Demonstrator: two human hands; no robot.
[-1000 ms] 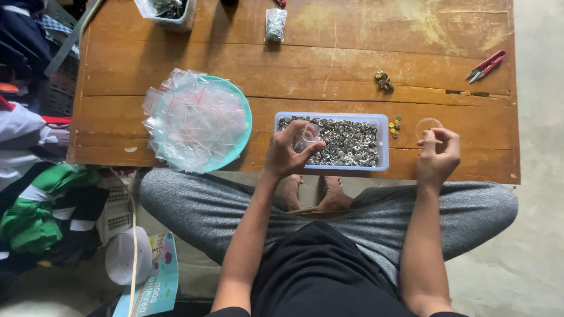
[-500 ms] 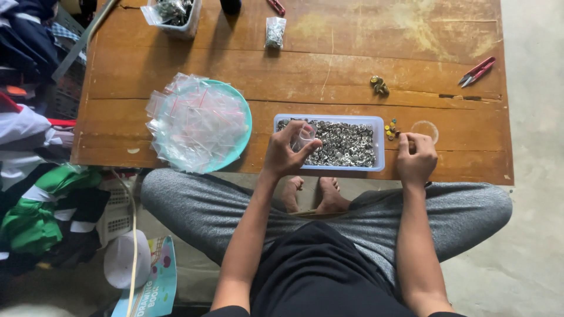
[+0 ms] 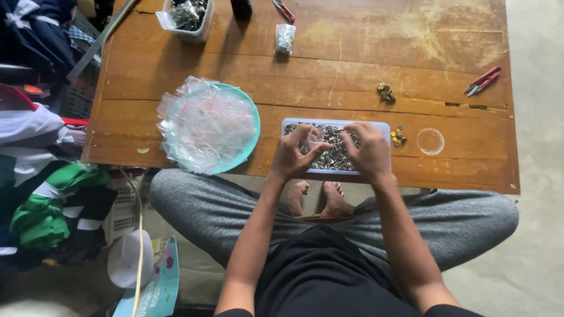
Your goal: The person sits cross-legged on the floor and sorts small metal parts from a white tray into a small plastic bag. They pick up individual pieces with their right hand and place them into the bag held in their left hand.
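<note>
I sit cross-legged at a low wooden table (image 3: 352, 53). A pale blue rectangular tray (image 3: 385, 125) full of small metal pieces lies at the near edge. My left hand (image 3: 294, 155) holds a small clear plastic bag (image 3: 313, 141) over the tray. My right hand (image 3: 369, 154) rests palm down over the tray's right half, fingers spread among the metal pieces. To the left, a teal plate (image 3: 249, 108) carries a heap of clear zip bags (image 3: 202, 123).
A clear round lid (image 3: 430, 141) and a few small brass pieces (image 3: 398, 136) lie right of the tray, more brass pieces (image 3: 386, 93) behind it. Red snips (image 3: 483, 80) sit at far right. A filled small bag (image 3: 285, 39) and a container (image 3: 187, 16) stand at the back. Clothes pile at left.
My right hand has moved left from beside the round lid to over the tray. My left hand has kept the small bag over the tray.
</note>
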